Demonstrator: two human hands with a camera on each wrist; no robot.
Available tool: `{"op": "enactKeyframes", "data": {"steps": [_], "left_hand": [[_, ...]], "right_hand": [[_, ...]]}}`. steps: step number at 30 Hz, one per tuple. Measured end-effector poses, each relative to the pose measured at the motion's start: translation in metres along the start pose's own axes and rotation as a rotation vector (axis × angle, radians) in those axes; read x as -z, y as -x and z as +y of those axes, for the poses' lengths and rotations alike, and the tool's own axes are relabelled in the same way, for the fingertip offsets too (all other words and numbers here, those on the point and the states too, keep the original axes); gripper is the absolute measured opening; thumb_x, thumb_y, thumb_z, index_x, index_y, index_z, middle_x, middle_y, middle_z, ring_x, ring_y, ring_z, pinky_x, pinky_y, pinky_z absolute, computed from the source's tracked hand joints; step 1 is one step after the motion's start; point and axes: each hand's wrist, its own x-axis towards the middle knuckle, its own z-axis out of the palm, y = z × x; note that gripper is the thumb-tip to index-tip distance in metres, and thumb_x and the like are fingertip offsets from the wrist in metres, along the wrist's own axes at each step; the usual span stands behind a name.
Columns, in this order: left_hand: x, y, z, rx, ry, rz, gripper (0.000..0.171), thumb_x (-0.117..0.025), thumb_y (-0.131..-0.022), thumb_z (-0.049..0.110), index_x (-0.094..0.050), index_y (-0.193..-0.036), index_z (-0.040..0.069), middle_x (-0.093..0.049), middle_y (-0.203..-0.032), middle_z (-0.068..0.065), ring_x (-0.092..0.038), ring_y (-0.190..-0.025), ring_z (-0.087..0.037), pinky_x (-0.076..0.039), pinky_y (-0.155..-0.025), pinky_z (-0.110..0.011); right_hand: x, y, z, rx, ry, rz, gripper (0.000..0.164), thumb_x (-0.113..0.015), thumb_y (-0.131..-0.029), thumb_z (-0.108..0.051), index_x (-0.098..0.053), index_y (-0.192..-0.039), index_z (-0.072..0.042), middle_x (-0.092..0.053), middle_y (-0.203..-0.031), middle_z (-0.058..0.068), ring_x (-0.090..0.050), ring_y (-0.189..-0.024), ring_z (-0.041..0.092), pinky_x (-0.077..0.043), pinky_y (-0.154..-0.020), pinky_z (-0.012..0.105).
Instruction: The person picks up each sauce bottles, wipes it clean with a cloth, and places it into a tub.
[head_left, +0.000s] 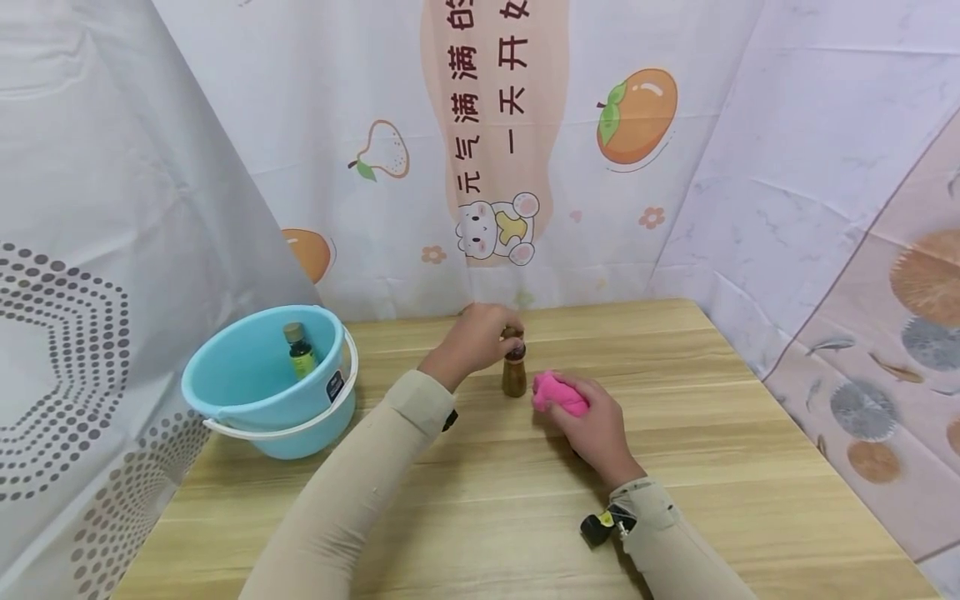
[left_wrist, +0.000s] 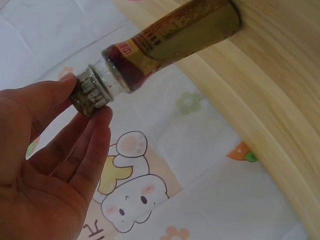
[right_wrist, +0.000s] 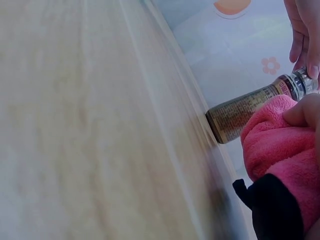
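A small spice bottle [head_left: 513,381] stands upright on the wooden table, its brownish label printed with fine text. My left hand [head_left: 478,337] pinches the cap [left_wrist: 91,92] between thumb and fingertips; a clear neck shows below it in the left wrist view. Just right of the bottle, my right hand [head_left: 602,425] grips a bunched pink cloth [head_left: 558,393]. In the right wrist view the cloth [right_wrist: 280,137] partly overlaps the bottle [right_wrist: 245,114]; whether they touch I cannot tell.
At the left of the table [head_left: 465,533] stands a light blue bucket [head_left: 232,367] with a white handle. Inside it leans a dark bottle [head_left: 302,354] with a tan cap and a green-yellow label. A printed curtain [head_left: 375,250] hangs behind the table's back edge.
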Motion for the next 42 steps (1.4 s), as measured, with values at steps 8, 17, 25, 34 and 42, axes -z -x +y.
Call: {"op": "enactKeyframes", "data": {"steps": [8,17,25,34,42], "left_hand": [[0.001,0.014,-0.002,-0.013,0.066,-0.014,0.01,-0.076,-0.097,0.023,-0.082,-0.103,0.017,-0.076,-0.095,0.007,-0.066,-0.085,-0.009,-0.055,-0.086,-0.032],[-0.006,0.047,0.005,-0.028,0.075,0.03,0.019,-0.075,-0.097,0.027,-0.08,-0.112,0.016,-0.076,-0.107,0.005,-0.07,-0.097,-0.01,-0.059,-0.085,-0.028],[-0.008,0.073,0.015,-0.062,0.175,0.133,0.012,-0.076,-0.096,0.024,-0.082,-0.105,0.019,-0.077,-0.105,0.01,-0.071,-0.098,-0.005,-0.06,-0.087,-0.028],[-0.015,0.087,0.017,-0.039,0.209,0.248,0.012,-0.079,-0.094,0.021,-0.082,-0.105,0.018,-0.079,-0.107,0.007,-0.072,-0.098,-0.005,-0.061,-0.089,-0.027],[-0.022,0.091,0.026,-0.056,0.188,0.341,0.014,-0.08,-0.093,0.02,-0.082,-0.105,0.013,-0.079,-0.113,0.0,-0.075,-0.107,-0.016,-0.061,-0.093,-0.029]], "right_hand": [[0.0,0.001,0.0,-0.065,-0.094,-0.028,0.044,-0.083,-0.088,-0.041,-0.07,-0.13,-0.038,-0.068,-0.12,0.0,-0.063,-0.088,0.023,-0.058,-0.065,0.033],[-0.005,0.007,-0.005,-0.101,-0.336,-0.016,0.048,-0.083,-0.087,-0.043,-0.069,-0.131,-0.033,-0.066,-0.122,0.005,-0.066,-0.09,0.025,-0.063,-0.063,0.032],[-0.007,0.01,-0.016,0.014,-0.476,-0.001,0.047,-0.08,-0.093,-0.028,-0.067,-0.137,-0.028,-0.065,-0.135,0.004,-0.064,-0.111,0.025,-0.063,-0.082,0.029],[-0.009,0.01,-0.019,0.074,-0.583,-0.044,0.05,-0.08,-0.093,-0.02,-0.065,-0.141,-0.027,-0.059,-0.144,-0.001,-0.064,-0.116,0.028,-0.066,-0.079,0.038],[-0.008,0.012,-0.022,0.096,-0.538,-0.04,0.05,-0.077,-0.094,-0.011,-0.065,-0.141,-0.02,-0.058,-0.148,0.002,-0.063,-0.117,0.02,-0.064,-0.082,0.028]]}}
